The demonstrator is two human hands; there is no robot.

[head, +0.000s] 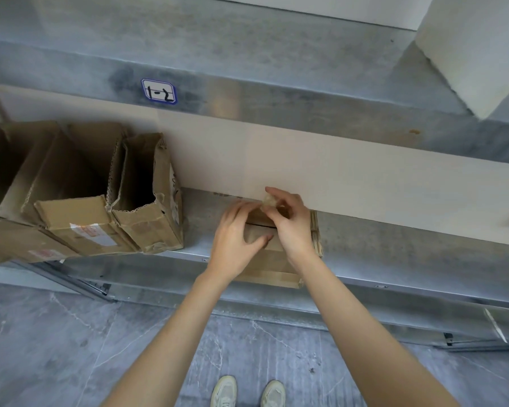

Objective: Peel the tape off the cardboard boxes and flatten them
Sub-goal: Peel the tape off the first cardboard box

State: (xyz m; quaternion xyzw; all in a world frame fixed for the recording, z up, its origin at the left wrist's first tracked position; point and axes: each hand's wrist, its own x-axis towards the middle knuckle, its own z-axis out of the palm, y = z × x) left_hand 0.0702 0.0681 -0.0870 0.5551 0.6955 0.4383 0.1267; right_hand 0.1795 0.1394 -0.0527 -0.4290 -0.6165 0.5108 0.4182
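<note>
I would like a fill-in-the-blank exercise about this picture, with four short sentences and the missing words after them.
1. The right hand pinches a crumpled wad of ____.
2. The left hand rests on the small ____ on the shelf.
3. The open boxes stand to the ____ of both hands.
4. The label reads ____.

Missing words: tape; box; left; 1-2.

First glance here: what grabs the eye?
Mid-frame, on the metal shelf, the left hand rests on a small cardboard box while the right hand pinches a crumpled wad of tape above it. Opened boxes stand to the left; a label reading 1-2 sits above.
</note>
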